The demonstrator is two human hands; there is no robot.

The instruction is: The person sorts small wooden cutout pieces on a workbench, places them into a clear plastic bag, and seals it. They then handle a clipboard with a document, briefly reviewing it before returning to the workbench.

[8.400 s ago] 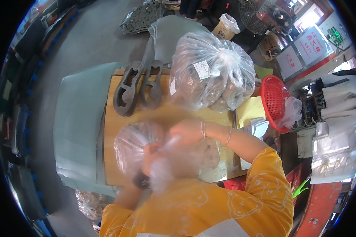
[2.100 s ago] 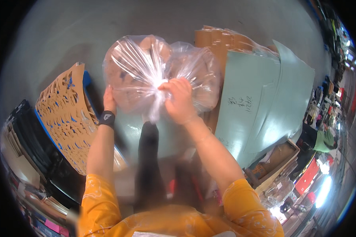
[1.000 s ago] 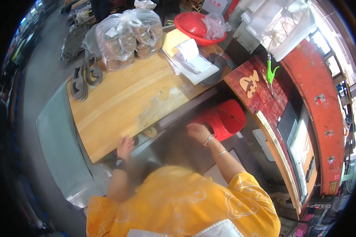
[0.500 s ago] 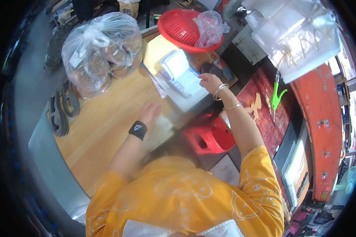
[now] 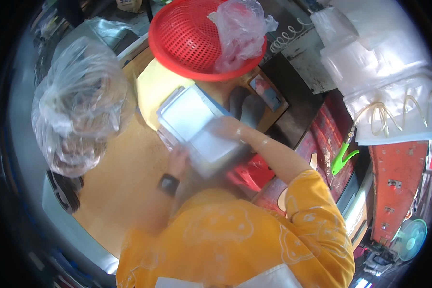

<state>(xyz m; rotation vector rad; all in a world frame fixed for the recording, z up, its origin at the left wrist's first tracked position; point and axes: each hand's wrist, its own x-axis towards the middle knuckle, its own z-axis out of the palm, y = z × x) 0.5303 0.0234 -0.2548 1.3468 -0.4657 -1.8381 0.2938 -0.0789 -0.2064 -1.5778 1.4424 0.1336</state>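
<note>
An open notebook (image 5: 187, 114) with white pages lies near the middle of the wooden table (image 5: 125, 192), partly over a yellow sheet (image 5: 154, 86). My right hand (image 5: 224, 128) rests over its right side, smeared by motion, so its fingers cannot be made out. My left hand (image 5: 179, 159), also blurred, is at the notebook's lower left edge, beside some printed paper (image 5: 166, 138). Whether it grips the edge or only touches it is unclear. A dark wristband (image 5: 168, 184) is on my left wrist.
A red basket (image 5: 187, 43) holding a crumpled clear bag (image 5: 240, 36) stands beyond the notebook. At left are a full plastic bag (image 5: 77, 105) and dark sole-shaped pieces (image 5: 62, 192). Other dark pieces (image 5: 247, 105) lie right of the notebook. A green air gun (image 5: 342, 158) hangs at right.
My right hand has come down and left onto the notebook, and my left hand has moved to its edge. The notebook's raised pages now lie flatter. The view has shifted.
</note>
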